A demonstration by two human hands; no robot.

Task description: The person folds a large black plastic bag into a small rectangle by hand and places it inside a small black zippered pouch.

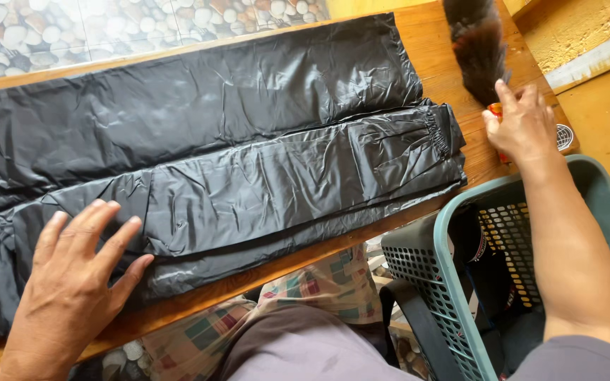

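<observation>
Our left hand [72, 275] lay flat, fingers spread, at lower left, pinning the shiny black trousers [234, 162] spread across the wooden table [460, 42]. Our right hand [524, 127], upper right, gripped a dark feather duster [476, 42] by its handle beside the green basket [453, 233].

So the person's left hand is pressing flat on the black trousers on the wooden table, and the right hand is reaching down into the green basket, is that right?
Not quite. The left hand does lie flat on the black trousers on the wooden table, but the right hand is not in the green basket. The head view shows it on the table beyond the basket, at a small orange-topped object.
</observation>
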